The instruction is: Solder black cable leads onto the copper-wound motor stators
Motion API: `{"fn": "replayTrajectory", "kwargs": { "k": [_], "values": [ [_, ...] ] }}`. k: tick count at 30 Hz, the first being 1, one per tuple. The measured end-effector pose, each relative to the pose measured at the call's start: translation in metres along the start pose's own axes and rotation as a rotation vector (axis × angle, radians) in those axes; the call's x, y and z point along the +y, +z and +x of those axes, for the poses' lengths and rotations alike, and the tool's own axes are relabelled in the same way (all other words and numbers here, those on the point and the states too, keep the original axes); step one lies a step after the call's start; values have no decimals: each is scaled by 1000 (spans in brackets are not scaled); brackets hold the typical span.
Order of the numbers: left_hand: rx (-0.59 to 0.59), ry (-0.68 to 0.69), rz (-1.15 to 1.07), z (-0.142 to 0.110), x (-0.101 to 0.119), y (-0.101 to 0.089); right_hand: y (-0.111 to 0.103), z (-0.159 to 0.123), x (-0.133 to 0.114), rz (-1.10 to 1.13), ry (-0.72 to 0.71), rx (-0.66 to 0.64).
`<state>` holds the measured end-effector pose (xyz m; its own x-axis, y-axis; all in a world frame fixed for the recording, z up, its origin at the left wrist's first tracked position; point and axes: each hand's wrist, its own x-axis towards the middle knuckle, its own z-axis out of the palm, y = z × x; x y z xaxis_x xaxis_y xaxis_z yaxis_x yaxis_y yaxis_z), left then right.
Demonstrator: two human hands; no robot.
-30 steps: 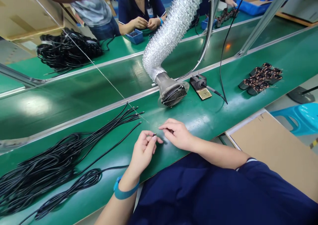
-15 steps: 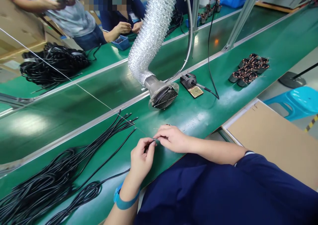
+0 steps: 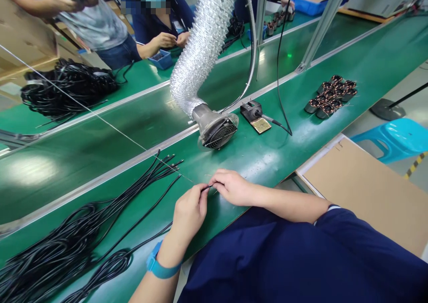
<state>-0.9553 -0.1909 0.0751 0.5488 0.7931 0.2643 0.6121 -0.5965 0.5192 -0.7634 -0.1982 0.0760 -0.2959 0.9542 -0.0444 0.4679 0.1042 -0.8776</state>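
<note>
My left hand (image 3: pixel 189 213), with a blue wrist strap, pinches the end of a thin black cable (image 3: pixel 206 187) just above the green bench (image 3: pixel 267 155). My right hand (image 3: pixel 230 187) sits right beside it, fingertips closed at the cable's tip, where the two hands meet. What the right fingers grip is too small to make out. A big bundle of black cables (image 3: pixel 67 245) lies to the left, its loose ends fanned out toward my hands. A thin solder wire (image 3: pixel 100 118) runs diagonally down to the bench near my hands.
A fume extractor hose with fan head (image 3: pixel 217 131) stands ahead, a soldering iron stand (image 3: pixel 256 115) beside it. Several copper-wound coils (image 3: pixel 329 95) lie at right. Other people work across the conveyor near another cable pile (image 3: pixel 67 86). A cardboard sheet (image 3: pixel 368 191) and blue stool (image 3: pixel 397 135) are at right.
My hands have closed together: the right fingertips now meet the cable end held by the left hand. The view shifted slightly, so the bench items sit further left in frame.
</note>
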Motion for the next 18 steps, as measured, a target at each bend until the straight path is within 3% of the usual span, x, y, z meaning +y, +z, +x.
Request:
{"fn": "replayTrajectory", "kwargs": {
  "k": [3, 7, 10, 13, 18],
  "values": [
    [-27, -166, -198, 0, 2, 1, 1, -2, 4, -19, -13, 15],
    [-24, -531, -550, -8, -4, 5, -6, -10, 16, -93, -79, 85],
    [9, -744, -709, -11, -12, 12, -13, -16, 25, -164, -102, 44],
    [4, -806, -752, -1, -24, 24, -14, -15, 31, -232, -81, -26],
    [102, -742, -652, 32, -44, 39, -14, -6, 39, -267, -43, -149]
  ]
}}
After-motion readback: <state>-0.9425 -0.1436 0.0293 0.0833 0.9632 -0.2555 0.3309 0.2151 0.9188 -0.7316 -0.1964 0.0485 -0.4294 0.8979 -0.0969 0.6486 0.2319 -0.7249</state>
